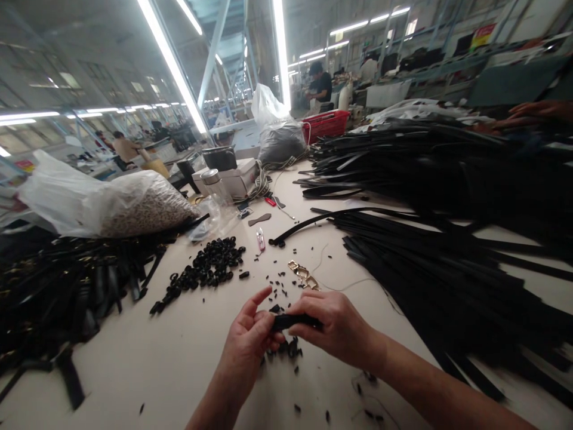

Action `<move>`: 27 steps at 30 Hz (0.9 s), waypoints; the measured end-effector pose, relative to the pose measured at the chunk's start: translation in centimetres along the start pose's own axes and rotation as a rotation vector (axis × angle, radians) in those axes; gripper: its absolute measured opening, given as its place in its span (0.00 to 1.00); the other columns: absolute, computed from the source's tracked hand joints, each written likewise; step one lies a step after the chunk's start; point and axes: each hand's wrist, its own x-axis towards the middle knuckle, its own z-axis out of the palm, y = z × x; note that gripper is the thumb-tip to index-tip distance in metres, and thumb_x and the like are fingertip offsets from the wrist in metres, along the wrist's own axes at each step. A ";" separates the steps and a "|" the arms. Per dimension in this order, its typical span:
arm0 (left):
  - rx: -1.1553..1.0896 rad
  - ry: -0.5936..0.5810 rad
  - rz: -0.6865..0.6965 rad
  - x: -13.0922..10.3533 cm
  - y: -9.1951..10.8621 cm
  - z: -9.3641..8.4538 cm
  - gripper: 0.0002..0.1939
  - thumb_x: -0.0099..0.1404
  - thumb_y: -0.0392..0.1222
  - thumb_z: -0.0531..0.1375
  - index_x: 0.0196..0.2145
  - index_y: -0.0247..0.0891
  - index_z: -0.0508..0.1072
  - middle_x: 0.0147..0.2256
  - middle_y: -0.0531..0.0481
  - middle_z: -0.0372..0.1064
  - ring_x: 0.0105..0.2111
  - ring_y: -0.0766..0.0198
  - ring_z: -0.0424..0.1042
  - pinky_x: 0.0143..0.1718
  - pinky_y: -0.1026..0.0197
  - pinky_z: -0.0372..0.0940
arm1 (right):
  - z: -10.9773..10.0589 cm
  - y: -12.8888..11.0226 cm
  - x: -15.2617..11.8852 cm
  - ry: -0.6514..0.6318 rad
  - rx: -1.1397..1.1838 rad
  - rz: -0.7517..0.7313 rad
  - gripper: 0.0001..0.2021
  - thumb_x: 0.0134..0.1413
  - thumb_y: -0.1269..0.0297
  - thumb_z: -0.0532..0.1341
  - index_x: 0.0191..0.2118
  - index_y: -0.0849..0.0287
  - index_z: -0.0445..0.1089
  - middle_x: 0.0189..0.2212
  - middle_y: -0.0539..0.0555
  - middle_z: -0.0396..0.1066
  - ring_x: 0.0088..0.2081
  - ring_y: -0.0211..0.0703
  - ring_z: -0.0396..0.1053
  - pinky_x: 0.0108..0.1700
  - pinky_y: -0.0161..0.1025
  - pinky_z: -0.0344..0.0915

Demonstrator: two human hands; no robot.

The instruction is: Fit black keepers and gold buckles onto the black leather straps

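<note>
Between my two hands a short, dark band of black strap material (286,322) is held above the pale table. My left hand (250,331) pinches its left end between thumb and fingers, with the index finger raised. From the other side, the fingers of my right hand (333,325) are closed over the band. Small black loops (290,348) lie just beneath the hands. Right behind them are gold-coloured buckles (304,276) and scattered black scraps. Farther left sits a heap of black loops (210,263), near pink-handled thread snips (260,239).
Long black straps (403,239) are piled along the right, where another person's hand (541,110) rests. More black straps (89,286) lie at left beneath a filled plastic bag (143,203). Behind stand a clear jar (215,182), a white box (244,176) and a red basket (329,124).
</note>
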 end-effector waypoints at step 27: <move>0.500 -0.118 0.179 -0.7 1.4 -1.0 0.25 0.67 0.59 0.55 0.26 0.35 0.73 0.22 0.46 0.69 0.22 0.63 0.66 0.26 0.63 0.60 | -2.3 -0.4 0.3 -0.027 -0.013 0.017 0.07 0.58 0.64 0.61 0.31 0.60 0.72 0.23 0.49 0.68 0.25 0.35 0.64 0.28 0.32 0.58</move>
